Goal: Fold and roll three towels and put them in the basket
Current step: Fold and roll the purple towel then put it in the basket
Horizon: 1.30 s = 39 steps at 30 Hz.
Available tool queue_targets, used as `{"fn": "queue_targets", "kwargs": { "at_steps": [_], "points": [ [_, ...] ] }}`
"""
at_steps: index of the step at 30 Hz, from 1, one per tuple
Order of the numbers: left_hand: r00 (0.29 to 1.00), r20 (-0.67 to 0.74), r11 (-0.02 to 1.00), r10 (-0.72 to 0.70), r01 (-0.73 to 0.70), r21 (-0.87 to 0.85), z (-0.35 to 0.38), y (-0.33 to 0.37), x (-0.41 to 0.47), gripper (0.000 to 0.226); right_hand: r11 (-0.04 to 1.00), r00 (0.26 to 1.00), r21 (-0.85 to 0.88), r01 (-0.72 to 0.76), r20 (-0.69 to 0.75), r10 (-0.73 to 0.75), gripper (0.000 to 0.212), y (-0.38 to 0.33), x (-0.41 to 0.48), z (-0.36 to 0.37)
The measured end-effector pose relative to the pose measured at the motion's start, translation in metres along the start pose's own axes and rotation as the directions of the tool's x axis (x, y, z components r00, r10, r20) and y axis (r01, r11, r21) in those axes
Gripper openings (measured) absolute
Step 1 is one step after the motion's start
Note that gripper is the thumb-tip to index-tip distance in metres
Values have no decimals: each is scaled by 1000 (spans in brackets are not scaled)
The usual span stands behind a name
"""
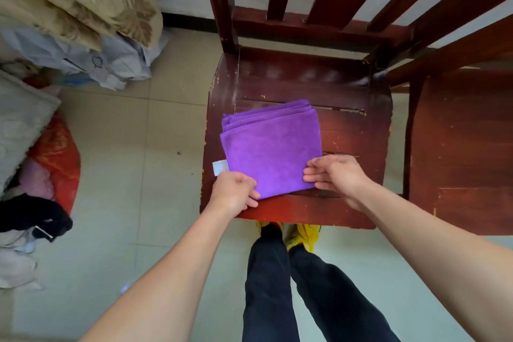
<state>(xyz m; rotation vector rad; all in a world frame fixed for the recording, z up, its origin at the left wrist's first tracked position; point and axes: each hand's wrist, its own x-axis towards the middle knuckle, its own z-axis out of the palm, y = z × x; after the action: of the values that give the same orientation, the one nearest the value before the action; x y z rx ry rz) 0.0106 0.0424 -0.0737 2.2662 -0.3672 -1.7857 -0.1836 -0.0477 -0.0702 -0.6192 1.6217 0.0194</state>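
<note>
A: So, both sets of fingers (254,197) pinch the near corners of the purple towel (270,147), folded on the chair seat (347,130)?

B: Yes, left hand (234,191), right hand (334,173). Rolling unevenly could skew those stacked layers.

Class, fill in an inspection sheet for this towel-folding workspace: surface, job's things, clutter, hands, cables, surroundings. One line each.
Surface: dark red wooden chair seat, paint chipped along its edges.
Job's things: purple towel, folded in layers, flat on the seat; its white label sticks out at the left edge. No basket seen.
Clutter: nothing seen on the seat besides the towel.
Hands: left hand grips the towel's near left corner; right hand has fingers on its near right corner.
Cables: nothing seen.
Surroundings: second wooden chair to the right; piled bedding and clothes on the left; pale tiled floor.
</note>
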Motion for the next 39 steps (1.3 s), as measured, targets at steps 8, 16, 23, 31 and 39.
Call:
{"fn": "queue_targets", "kwargs": {
  "at_steps": [8,16,23,31,39],
  "points": [
    [641,226,91,734,-422,902,10,-24,-6,88,-124,450,-812,571,436,-779,57,23,3,-20],
    [617,228,33,754,-381,924,6,-31,11,65,-413,501,-791,451,607,-617,69,28,24,-28],
    [776,72,581,627,-528,619,-20,4,-5,35,83,713,-784,616,509,-483,24,-35,2,-38],
    [964,-105,963,244,-254,-89,-37,41,28,16,769,923,-511,383,230,-307,10,-70,31,-23],
    [717,-437,817,543,-331,472,-25,40,34,30,412,772,-823,390,49,-633,39,-60,43,-13]
  ]
}}
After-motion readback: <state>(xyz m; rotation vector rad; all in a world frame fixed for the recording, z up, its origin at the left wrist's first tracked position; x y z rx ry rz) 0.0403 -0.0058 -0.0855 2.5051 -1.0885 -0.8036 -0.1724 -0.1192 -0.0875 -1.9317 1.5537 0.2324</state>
